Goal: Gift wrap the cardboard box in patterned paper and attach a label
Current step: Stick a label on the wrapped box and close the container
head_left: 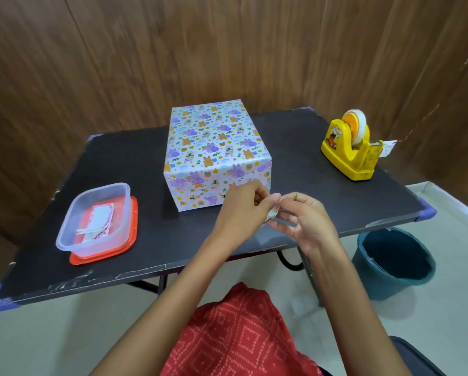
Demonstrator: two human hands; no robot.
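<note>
1. Fingers [260, 206] of both hands are clamped on a small label [272, 213]. The left hand [243, 204] and right hand [306, 221] pinch it between them over the black table [146, 158], probably peeling its backing.
2. To the left, a clear plastic container [97, 215] holds spare labels.
3. Just beyond the hands stands the cardboard box [216, 156], fully covered in patterned paper. Wrapping looks done; sticking on the label remains.
4. Far right sits the yellow tape dispenser [349, 147].
</note>
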